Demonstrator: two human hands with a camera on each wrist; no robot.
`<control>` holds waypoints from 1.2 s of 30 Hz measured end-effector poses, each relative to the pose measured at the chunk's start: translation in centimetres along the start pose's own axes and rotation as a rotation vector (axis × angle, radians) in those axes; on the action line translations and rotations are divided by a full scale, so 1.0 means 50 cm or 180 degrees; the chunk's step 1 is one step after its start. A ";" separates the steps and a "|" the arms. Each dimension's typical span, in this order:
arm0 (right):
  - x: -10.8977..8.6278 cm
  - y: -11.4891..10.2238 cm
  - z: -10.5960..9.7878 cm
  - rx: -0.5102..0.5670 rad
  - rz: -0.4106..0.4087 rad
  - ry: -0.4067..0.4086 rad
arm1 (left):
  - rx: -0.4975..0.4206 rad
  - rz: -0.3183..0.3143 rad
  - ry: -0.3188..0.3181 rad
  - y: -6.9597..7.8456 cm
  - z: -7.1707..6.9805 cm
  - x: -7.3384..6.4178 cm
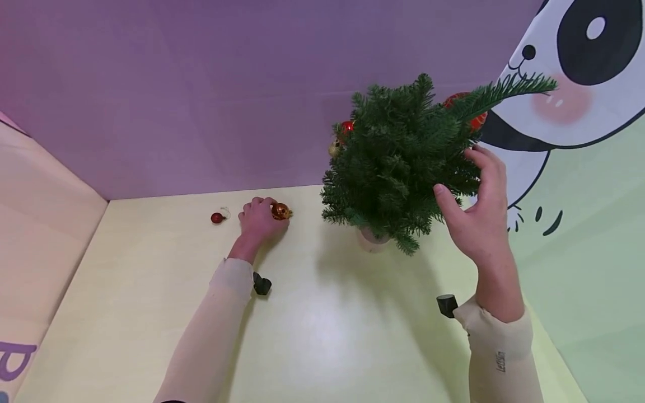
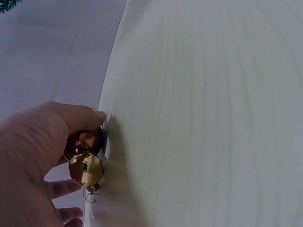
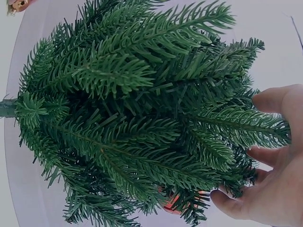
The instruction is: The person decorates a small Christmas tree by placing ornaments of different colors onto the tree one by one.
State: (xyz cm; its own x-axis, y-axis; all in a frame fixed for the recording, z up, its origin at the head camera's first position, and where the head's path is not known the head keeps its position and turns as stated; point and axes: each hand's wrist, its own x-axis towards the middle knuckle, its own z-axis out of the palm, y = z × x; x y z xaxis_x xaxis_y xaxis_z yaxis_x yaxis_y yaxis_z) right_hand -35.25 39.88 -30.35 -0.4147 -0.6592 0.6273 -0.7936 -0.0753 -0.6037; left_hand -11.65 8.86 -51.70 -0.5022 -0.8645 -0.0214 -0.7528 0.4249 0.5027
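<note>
On the table, my left hand (image 1: 262, 221) grips shiny Christmas baubles: in the left wrist view a copper-red bauble (image 2: 85, 141) sits under the thumb, with a gold bauble (image 2: 86, 169) against it, its cap and loop pointing down. The other fingers are partly hidden behind them. A small green artificial Christmas tree (image 1: 393, 151) stands in a pale pot (image 1: 373, 242). My right hand (image 1: 478, 218) is at the tree's right side, fingers spread and slightly bent around the branch tips. In the right wrist view its fingertips (image 3: 226, 204) are among the needles.
A small dark red bauble (image 1: 218, 218) with a string loop lies left of my left hand. On the tree hang a red bauble (image 1: 346, 127), a gold one (image 1: 334, 148) and a large red patterned ball (image 1: 478, 121). A purple wall (image 1: 227, 101) borders the table (image 1: 312, 324) behind.
</note>
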 end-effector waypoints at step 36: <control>-0.002 -0.010 -0.005 -0.0205 0.0084 -0.0074 | -0.0506 0.0411 0.0385 -0.012 -0.062 -0.123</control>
State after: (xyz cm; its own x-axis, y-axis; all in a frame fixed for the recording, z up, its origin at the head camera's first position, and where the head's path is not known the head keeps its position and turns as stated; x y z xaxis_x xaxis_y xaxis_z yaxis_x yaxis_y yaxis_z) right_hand -34.93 40.16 -29.99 -0.4259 -0.6775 0.5996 -0.8100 -0.0098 -0.5864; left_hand -6.78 13.11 -49.18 -0.5283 -0.8356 0.1507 -0.6044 0.4948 0.6245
